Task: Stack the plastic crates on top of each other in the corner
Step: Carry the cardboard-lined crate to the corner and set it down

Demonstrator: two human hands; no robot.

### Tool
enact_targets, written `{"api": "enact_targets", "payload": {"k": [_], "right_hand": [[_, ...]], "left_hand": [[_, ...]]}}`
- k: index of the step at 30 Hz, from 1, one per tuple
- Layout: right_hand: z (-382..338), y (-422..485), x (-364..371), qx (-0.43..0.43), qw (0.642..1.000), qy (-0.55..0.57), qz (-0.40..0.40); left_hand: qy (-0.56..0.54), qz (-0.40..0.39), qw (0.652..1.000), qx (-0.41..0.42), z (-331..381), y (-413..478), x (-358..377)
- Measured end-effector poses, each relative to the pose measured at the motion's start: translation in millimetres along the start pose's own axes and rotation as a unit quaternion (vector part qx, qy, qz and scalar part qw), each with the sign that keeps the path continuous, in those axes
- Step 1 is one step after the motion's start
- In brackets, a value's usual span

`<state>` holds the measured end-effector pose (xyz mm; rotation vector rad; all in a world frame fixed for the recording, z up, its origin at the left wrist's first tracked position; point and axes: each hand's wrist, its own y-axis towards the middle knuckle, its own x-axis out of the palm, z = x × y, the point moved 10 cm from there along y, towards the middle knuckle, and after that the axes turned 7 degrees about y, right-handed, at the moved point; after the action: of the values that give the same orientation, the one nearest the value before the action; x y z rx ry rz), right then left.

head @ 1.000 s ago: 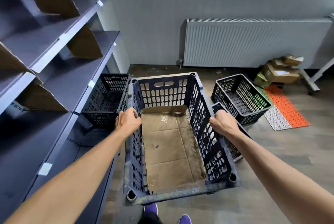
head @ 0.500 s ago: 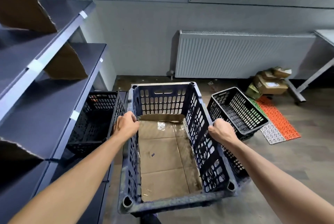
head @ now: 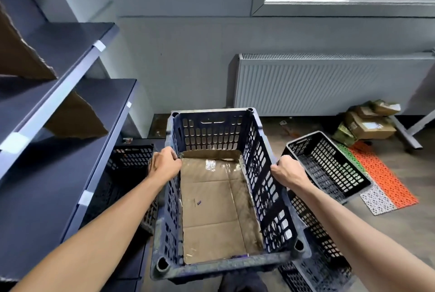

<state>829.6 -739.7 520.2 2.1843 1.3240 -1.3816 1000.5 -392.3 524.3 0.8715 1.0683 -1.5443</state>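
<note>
I hold a dark blue slatted plastic crate [head: 213, 131] lined with cardboard, raised in front of me. My left hand [head: 164, 164] grips its left rim and my right hand [head: 288, 172] grips its right rim. A black crate [head: 128, 164] sits low on the left under the shelving. Another black crate [head: 329, 167] stands on the floor at the right, and a third black crate [head: 315, 256] lies partly hidden under the held one at the lower right. The floor corner [head: 157, 126] lies beyond the blue crate's far left edge.
Dark metal shelving [head: 77, 75] with cardboard pieces fills the left side. A white radiator [head: 329, 84] runs along the back wall under a window. Small cardboard boxes [head: 367, 124], a grey table leg [head: 407, 136] and an orange and white perforated mat [head: 386, 185] lie at the right.
The blue crate has come up higher and my view has tilted up, showing more wall and window. Both hands keep the same grip on its rims.
</note>
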Motion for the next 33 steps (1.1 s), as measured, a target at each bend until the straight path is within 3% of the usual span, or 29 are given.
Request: {"api": "enact_targets", "payload": {"k": [8, 20, 33], "right_hand": [[-23.2, 125.7, -8.9, -0.01, 0.998, -0.026, -0.048], [-79.7, 257.9, -22.3, -0.011, 0.999, -0.025, -0.045], [-162.3, 392.6, 3.9, 0.038, 0.998, -0.016, -0.036]], "left_hand": [[-0.009, -0.004, 0.999, -0.051, 35.2, 88.0, 16.9], [-0.021, -0.005, 0.997, -0.073, 64.5, 209.9, 14.3], [-0.001, -0.056, 0.998, -0.027, 79.0, 402.7, -3.5]]}}
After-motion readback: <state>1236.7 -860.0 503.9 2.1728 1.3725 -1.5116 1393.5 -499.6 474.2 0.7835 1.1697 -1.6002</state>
